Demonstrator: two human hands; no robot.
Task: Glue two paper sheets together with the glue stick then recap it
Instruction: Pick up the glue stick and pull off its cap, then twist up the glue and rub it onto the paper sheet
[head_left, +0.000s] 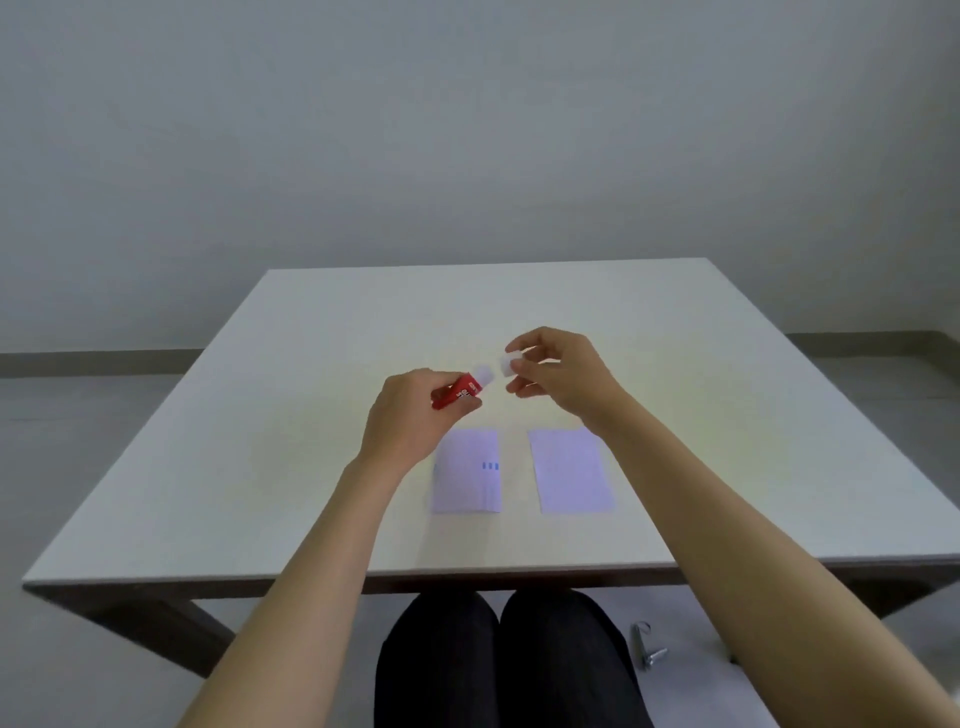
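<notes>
My left hand (408, 421) grips a red glue stick (462, 392) above the table, its white tip pointing up and to the right. The white cap (508, 364) is off the stick, pinched between the thumb and fingers of my right hand (558, 376), a small gap from the tip. Two pale paper sheets lie flat side by side below my hands: the left sheet (467, 475) carries small blue marks near its right edge, the right sheet (571, 470) is blank.
The white table (260, 441) has its front edge near my knees. A small metal object (647, 649) lies on the floor to the right of my legs. A plain wall stands behind the table.
</notes>
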